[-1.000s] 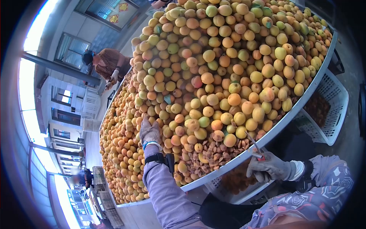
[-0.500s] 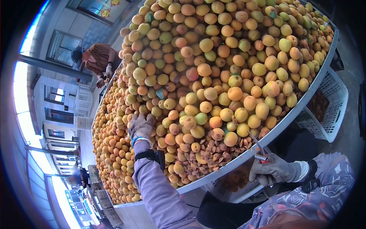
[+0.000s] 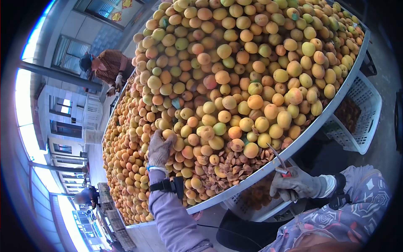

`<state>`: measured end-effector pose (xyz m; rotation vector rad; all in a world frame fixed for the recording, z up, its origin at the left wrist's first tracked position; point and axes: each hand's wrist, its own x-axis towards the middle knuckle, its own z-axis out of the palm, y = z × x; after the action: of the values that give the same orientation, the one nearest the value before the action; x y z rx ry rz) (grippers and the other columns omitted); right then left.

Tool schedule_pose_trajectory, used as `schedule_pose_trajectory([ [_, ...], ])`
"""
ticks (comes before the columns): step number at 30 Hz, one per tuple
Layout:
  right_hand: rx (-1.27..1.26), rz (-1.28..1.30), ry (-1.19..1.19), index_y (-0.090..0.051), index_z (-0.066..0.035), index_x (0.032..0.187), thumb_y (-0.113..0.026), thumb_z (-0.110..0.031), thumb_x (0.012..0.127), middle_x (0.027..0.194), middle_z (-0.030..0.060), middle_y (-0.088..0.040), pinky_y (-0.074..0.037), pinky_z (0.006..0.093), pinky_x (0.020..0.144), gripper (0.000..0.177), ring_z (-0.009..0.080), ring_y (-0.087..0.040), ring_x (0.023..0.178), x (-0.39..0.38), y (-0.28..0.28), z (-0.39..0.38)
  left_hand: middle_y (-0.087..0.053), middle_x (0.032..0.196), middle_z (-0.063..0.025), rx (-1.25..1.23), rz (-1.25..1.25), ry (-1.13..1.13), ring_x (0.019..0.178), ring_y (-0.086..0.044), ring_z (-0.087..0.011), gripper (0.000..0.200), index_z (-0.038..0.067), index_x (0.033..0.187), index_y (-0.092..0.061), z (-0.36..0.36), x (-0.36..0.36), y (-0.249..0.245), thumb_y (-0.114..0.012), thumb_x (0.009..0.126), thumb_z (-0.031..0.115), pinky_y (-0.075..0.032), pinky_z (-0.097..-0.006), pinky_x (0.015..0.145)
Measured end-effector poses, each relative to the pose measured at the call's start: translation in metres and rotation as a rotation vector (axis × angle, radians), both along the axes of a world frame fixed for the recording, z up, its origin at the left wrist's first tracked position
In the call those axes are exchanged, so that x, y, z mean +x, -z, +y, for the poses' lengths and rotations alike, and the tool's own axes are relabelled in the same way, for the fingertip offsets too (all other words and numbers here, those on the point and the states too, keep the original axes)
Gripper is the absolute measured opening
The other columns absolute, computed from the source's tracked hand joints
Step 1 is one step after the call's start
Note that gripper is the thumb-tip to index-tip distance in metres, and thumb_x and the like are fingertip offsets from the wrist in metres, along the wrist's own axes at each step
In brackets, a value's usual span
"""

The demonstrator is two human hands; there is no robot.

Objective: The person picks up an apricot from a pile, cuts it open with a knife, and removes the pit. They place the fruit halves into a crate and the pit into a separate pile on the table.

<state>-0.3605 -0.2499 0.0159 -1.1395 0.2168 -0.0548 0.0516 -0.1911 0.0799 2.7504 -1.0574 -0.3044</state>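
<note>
A big heap of orange and yellow-green apricots fills a metal-rimmed table. My left hand, in a grey glove, is at the heap's left-centre with its fingers curled around an apricot. My right hand, also gloved, holds a thin curved metal tool with a red part just outside the near rim, its tip pointing over the fruit. Brown pits lie in a patch by that rim, between my two hands.
A white plastic crate with brown contents stands beyond the rim at right. Below the rim, another container holds orange pieces. A co-worker in a checked shirt is at the table's far left edge; another person is in the background.
My left hand has moved slightly toward me and now has an apricot at its fingers. My right hand, with the tool, has shifted slightly left and up.
</note>
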Motion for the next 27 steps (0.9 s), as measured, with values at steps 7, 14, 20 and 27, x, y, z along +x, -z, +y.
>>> schedule_pose_trajectory([
  [7,0.224,0.384,0.008,-0.062,-0.009,0.086,-0.053,-0.036,0.085,0.065,0.0013,-0.053,-0.039,0.0219,0.047,0.029,0.0088,-0.051,0.055,0.000,-0.022,0.003,-0.058,0.102,-0.0162,-0.291,0.037,-0.117,0.090,-0.059,-0.0287,0.048,0.002,0.112,-0.054,0.042,-0.043,0.009,-0.064,0.078,0.035,-0.046,-0.0366,0.080],
  [14,0.217,0.368,0.037,-0.063,-0.010,0.085,-0.055,-0.036,0.083,0.061,0.0024,-0.053,-0.038,0.0211,0.044,0.028,0.0094,-0.051,0.052,-0.004,-0.024,0.009,-0.055,0.106,-0.0152,-0.507,-0.261,-0.223,0.091,-0.057,-0.0278,0.046,-0.001,0.110,-0.054,0.074,-0.071,0.037,-0.065,0.080,0.033,-0.046,-0.0358,0.082],
  [20,0.191,0.208,0.149,-0.063,-0.007,0.088,-0.052,-0.045,0.089,0.058,0.0003,-0.052,-0.037,0.0181,0.038,0.039,0.0061,-0.045,0.041,-0.009,-0.023,0.016,-0.055,0.107,-0.0154,-0.805,-0.073,-0.296,0.095,-0.056,-0.0268,0.046,-0.004,0.113,-0.051,0.091,-0.082,0.063,-0.064,0.082,0.028,-0.046,-0.0354,0.083],
  [27,0.156,0.197,0.130,-0.063,-0.007,0.088,-0.053,-0.039,0.089,0.056,0.0011,-0.052,-0.036,0.0181,0.035,0.034,0.0061,-0.046,0.039,-0.006,-0.013,0.023,-0.052,0.109,-0.0120,-1.032,0.197,-0.222,0.095,-0.053,-0.0212,0.045,-0.003,0.117,-0.047,0.106,-0.099,0.062,-0.067,0.081,0.015,-0.046,-0.0303,0.084],
])
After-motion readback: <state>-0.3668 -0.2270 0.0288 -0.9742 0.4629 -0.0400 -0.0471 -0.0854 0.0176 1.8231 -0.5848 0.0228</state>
